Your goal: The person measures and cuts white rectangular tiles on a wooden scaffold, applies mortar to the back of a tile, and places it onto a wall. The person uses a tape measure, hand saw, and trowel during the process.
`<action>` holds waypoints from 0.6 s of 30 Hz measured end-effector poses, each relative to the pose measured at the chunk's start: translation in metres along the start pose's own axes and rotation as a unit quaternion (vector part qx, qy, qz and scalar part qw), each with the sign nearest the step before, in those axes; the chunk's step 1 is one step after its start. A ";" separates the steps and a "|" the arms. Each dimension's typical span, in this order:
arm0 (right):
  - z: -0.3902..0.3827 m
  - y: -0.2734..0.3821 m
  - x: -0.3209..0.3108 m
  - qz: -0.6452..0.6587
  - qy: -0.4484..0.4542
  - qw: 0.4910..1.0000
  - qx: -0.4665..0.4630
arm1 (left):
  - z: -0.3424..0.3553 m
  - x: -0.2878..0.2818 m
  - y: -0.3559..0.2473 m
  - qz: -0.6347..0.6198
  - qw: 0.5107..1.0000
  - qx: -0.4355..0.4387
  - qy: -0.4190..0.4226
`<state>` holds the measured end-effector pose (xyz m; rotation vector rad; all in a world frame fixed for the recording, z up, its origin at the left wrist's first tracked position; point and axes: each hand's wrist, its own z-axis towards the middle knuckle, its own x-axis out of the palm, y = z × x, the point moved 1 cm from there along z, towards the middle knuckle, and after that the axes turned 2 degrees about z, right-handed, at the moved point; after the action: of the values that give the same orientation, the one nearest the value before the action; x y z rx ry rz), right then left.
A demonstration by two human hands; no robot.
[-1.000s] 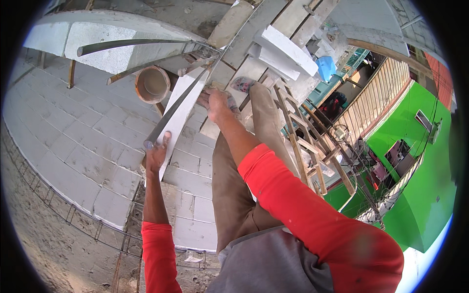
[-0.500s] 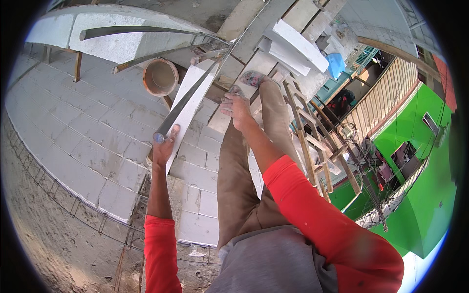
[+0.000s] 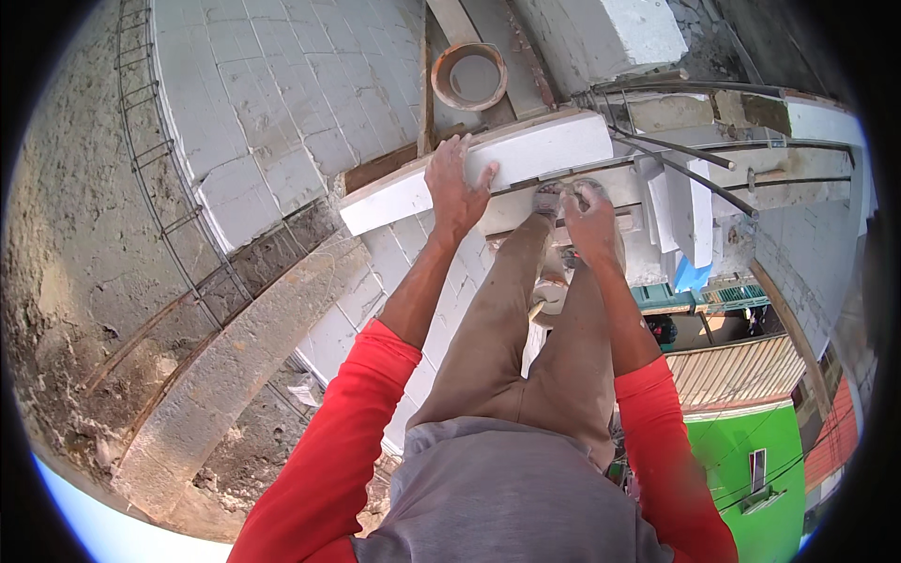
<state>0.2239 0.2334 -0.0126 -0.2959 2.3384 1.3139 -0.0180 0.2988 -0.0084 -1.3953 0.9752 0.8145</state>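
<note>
My left hand (image 3: 458,188) grips a long white block (image 3: 540,148), its fingers at the top edge and its thumb on the face. The block lies crosswise above my legs, on or beside wooden boards. My right hand (image 3: 587,218) is closed, fingers curled, just below the block beside my feet (image 3: 547,201); whatever is in it is hidden. An orange-rimmed bucket (image 3: 441,83) with grey inside stands beyond the block. Dark metal rods (image 3: 699,177) jut out to the right of my right hand.
Stacked white pieces (image 3: 696,211) and a blue object (image 3: 692,275) lie to the right. A rebar cage (image 3: 174,223) runs along rough concrete at left, near a concrete beam (image 3: 225,375). Blockwork (image 3: 253,94) lies behind it. Below right are corrugated roofing (image 3: 737,371) and a green building (image 3: 751,441).
The whole view has swung round: the bucket, block and rods now sit higher and further right. The rods no longer cross the white block's length. My right hand has moved right, its fingers more curled.
</note>
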 end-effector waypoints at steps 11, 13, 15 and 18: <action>0.061 0.093 0.006 -0.349 0.139 0.876 -0.303 | -0.077 0.016 0.040 -0.571 0.523 -0.612 -0.161; 0.070 0.113 0.021 -0.378 0.200 0.854 -0.295 | -0.072 0.013 0.060 -0.637 0.472 -0.581 -0.185; 0.087 0.108 0.035 -0.392 0.239 0.835 -0.302 | -0.061 0.018 0.071 -0.679 0.468 -0.523 -0.216; 0.104 0.099 0.052 -0.401 0.296 0.812 -0.304 | -0.055 0.026 0.083 -0.688 0.415 -0.534 -0.263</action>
<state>0.1676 0.3753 -0.0089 -1.8874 1.6799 1.5578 -0.0875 0.2450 -0.0623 -2.0363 -1.5581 0.3274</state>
